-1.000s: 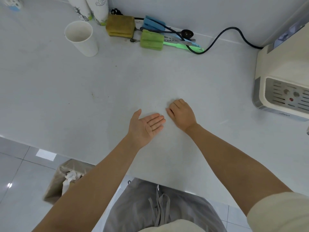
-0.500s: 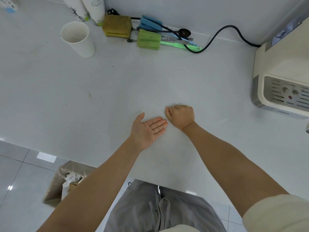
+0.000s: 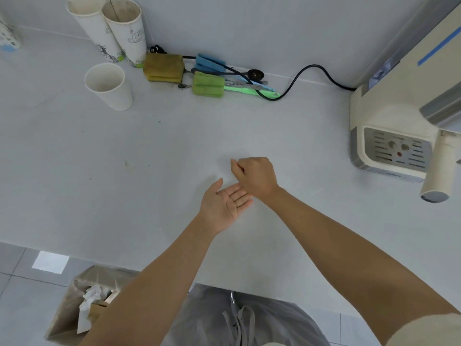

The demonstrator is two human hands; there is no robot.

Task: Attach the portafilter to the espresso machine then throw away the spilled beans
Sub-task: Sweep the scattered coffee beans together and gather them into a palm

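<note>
My left hand [image 3: 223,204] lies palm up on the white counter [image 3: 154,156], fingers apart, nothing visible in it. My right hand [image 3: 257,177] hovers just above its fingertips, back up, fingers curled in with the thumb pressed to them. No beans show on the counter or in either hand. The cream espresso machine [image 3: 389,126] stands at the right edge. A cream portafilter handle [image 3: 437,168] juts out from under its head, over the drip tray.
A lined trash bin [image 3: 72,305] with crumpled paper stands on the floor below the counter's front edge, at my left. At the back are a paper cup [image 3: 109,87], two tall cups [image 3: 113,28], sponges [image 3: 164,68] and a black cable [image 3: 299,78].
My right hand has curled from flat into a closed fist and shifted over my left fingertips. My left hand stays palm up. The view has tilted up, so more of the wall shows.
</note>
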